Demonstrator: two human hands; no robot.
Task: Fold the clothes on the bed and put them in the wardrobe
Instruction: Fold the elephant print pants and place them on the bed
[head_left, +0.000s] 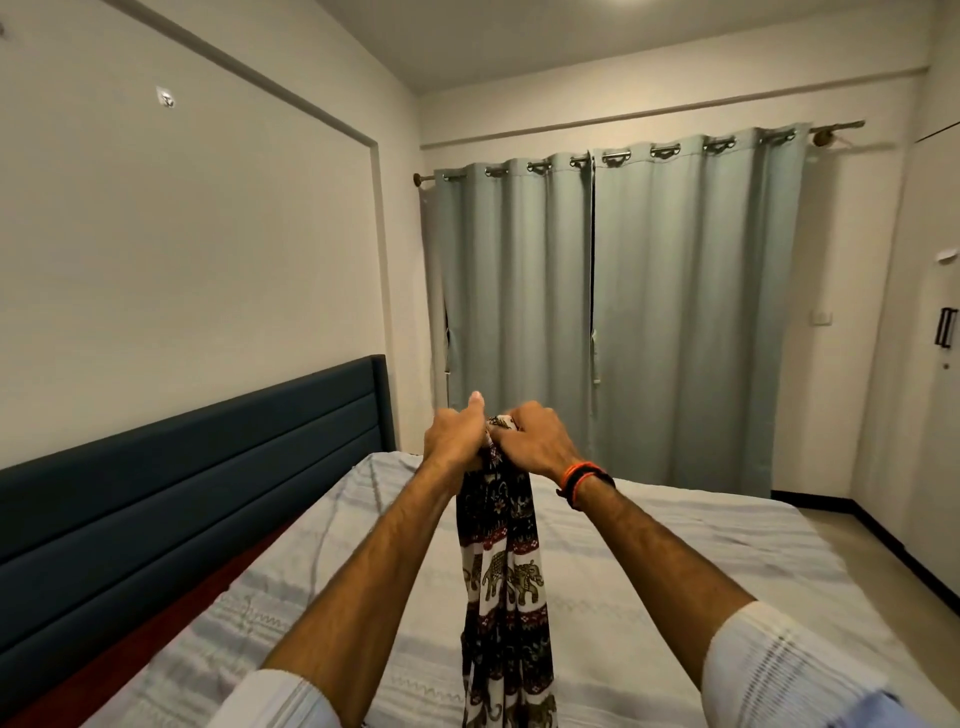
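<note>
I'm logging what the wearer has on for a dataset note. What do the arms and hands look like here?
Both forearms are bare, with pale sleeves pushed up near the elbows; the right sleeve shows faint thin stripes and the left sleeve looks whitish. The right wrist carries an orange and dark band. The left hand and right hand wear no gloves; no rings can be made out.

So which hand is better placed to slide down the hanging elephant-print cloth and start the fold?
Probably the left hand: its thumb is already raised, a looser hold, while the right hand curls tightly over the top of the black, white and maroon elephant-print cloth, so it can keep it hanging.
</note>
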